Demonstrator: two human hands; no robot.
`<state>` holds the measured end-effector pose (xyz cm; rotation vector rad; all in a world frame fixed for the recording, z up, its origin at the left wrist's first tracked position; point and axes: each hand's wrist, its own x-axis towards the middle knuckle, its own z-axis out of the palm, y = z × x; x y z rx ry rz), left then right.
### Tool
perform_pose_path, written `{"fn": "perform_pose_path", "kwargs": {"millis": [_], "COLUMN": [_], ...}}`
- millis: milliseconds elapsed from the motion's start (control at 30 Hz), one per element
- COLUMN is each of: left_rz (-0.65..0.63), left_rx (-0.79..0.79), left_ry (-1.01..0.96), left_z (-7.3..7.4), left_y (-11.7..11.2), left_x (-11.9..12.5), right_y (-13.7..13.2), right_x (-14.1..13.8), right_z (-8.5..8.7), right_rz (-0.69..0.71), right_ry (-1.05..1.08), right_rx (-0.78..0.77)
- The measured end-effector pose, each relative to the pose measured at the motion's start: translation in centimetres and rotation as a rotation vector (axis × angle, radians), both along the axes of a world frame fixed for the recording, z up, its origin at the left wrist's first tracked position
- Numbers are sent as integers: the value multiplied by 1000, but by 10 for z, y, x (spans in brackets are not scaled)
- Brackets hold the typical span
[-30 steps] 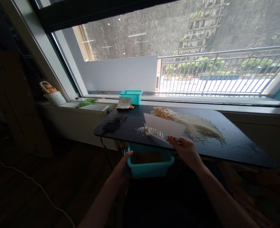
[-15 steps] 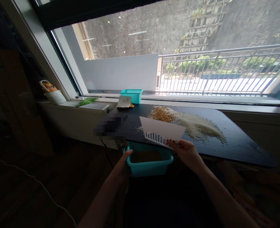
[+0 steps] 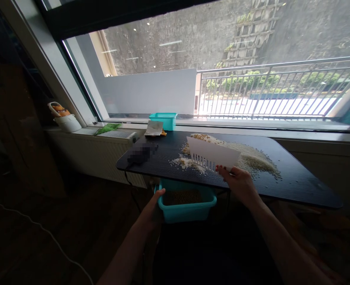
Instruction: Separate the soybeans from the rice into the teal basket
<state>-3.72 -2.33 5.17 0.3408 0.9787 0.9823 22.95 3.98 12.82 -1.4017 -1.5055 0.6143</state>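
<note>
My left hand (image 3: 153,209) is closed on the left end of a turquoise plastic bin (image 3: 186,213), thumb over the rim. The bin sits just below the table's front edge, with brown grains (image 3: 183,196) inside. In my right hand (image 3: 242,184) is a white slotted sheet (image 3: 213,152), pinched at its lower right corner. It is tilted over the table, its row of slots towards me. Behind it spreads a heap of white grains (image 3: 256,158), with yellow-brown grains (image 3: 202,137) at its far left. A small patch of white grains (image 3: 186,163) lies left of the sheet.
The dark table (image 3: 299,174) runs below the window. A second turquoise bin (image 3: 168,120) and a pale packet (image 3: 154,128) stand at its back left. A blurred dark object (image 3: 142,153) with a cable lies on the left. A white bucket (image 3: 67,122) is on the sill.
My right hand has moved the slotted sheet right and farther over the table, away from the bin. More of the white patch near the front edge shows. My left hand stays on the bin.
</note>
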Motion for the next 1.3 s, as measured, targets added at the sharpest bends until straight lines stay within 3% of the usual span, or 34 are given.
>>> {"fn": "perform_pose_path", "kwargs": {"millis": [200, 833, 1300], "left_rz": [-12, -4, -2], "left_rx": [12, 0, 20], "left_ry": [-8, 2, -43], "left_z": [-1, 0, 5], "left_y": [0, 1, 0], "left_x": [0, 1, 2], "right_y": [1, -21, -21], "right_x": [-6, -3, -3], "right_z": [-1, 4, 2], "right_rz": [15, 126, 125], "right_ry": [-110, 4, 17], "right_rx": [11, -22, -21]}}
